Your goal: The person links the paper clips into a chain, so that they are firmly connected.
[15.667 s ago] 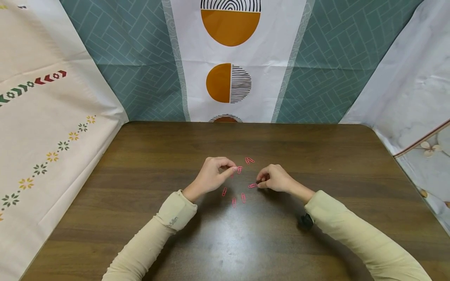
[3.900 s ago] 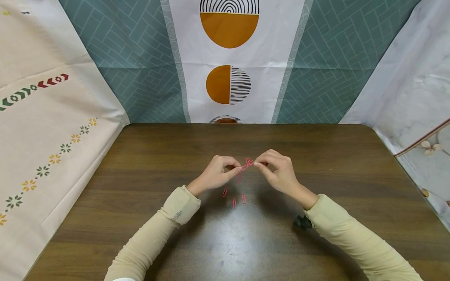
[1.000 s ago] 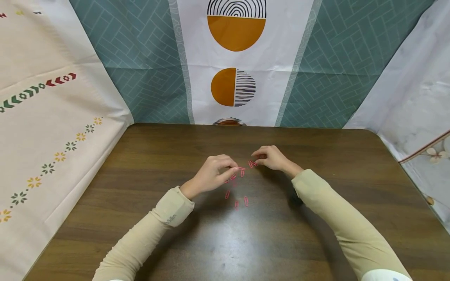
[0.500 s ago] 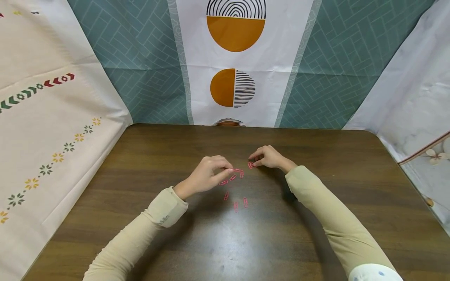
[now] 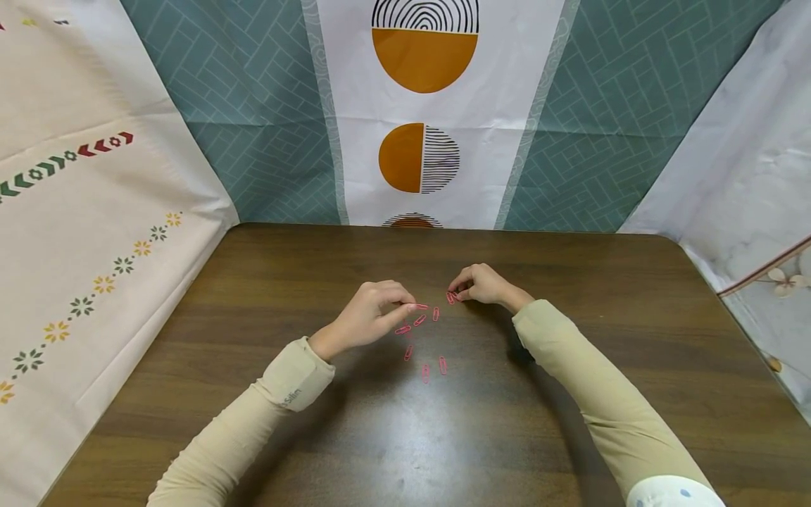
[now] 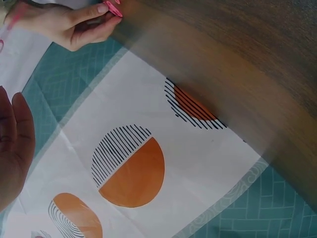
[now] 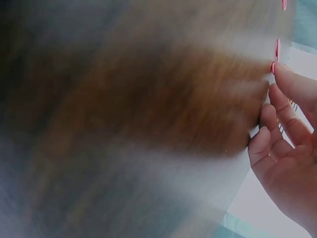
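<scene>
Two pink wire paperclips are in the fingers, and the knack is to pinch each by its very edge. Set a clock face over the head view, centred in the scatter of clips on the brown wood-grain table (image 5: 494,436). The left hand (image 5: 362,317), near eleven o'clock, pinches a left-held paperclip (image 5: 422,307) between thumb and forefinger, its free end pointing toward three. The right hand (image 5: 486,284), toward one o'clock, has thumb and forefinger drawn narrow on a right-held paperclip (image 5: 450,298); what looks like a second lies right against it, so peel off one alone, rolling it until an end juts clear of the fingertips.

Keep the left hand low and quiet: a one o'clock paperclip (image 5: 436,314) lies just beside the clip it holds, and I cannot tell whether they are linked. An eleven o'clock paperclip (image 5: 419,320) and a nine o'clock paperclip (image 5: 403,329) also sit close under that hand, so any lift should be slow. The seven o'clock paperclip (image 5: 408,353), six o'clock paperclip (image 5: 426,373) and five o'clock paperclip (image 5: 443,365) lie apart, best left undisturbed
</scene>
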{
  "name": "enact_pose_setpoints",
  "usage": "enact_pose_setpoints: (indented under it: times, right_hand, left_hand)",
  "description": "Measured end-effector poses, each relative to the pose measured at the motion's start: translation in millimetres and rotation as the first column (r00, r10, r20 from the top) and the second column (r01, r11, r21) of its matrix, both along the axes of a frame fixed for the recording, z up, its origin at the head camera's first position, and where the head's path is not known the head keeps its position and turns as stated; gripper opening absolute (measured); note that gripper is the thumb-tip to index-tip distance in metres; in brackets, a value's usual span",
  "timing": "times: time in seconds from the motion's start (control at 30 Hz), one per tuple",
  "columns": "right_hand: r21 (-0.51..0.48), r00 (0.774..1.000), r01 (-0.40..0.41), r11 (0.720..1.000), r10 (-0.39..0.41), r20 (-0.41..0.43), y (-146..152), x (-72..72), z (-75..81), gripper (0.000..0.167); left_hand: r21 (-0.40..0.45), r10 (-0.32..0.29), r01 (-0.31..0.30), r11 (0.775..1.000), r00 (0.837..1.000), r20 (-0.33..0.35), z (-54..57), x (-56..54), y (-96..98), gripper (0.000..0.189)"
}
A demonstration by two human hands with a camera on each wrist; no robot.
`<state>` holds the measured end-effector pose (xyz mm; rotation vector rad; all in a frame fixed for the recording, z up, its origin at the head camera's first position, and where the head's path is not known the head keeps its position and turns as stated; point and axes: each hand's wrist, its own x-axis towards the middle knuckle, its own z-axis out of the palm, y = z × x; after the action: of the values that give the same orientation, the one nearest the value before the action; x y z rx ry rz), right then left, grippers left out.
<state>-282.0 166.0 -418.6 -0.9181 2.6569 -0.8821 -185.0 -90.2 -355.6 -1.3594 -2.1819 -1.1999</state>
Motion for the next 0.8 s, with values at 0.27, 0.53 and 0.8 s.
enact_pose_setpoints:
  times: [0.27,0.53,0.8]
  right_hand:
    - [0.026,1.000,-0.004,1.000,0.004,0.018,-0.6,-3.5,-3.7,0.008]
    - [0.057,1.000,-0.009,0.998,0.008,0.020,-2.0,-1.7,-2.0,0.008]
    - [0.009,0.999,0.034,0.999,-0.034,-0.004,0.9,-0.6,-2.7,0.009]
  left_hand:
    - [-0.007,-0.001,0.001,1.000,1.000,0.004,-3.3,-0.3,0.6,0.004]
    - [-0.006,-0.004,0.004,1.000,1.000,0.013,-4.9,-1.0,1.2,0.004]
    - [-0.008,-0.001,0.002,1.000,1.000,0.020,-5.1,-1.3,1.7,0.004]
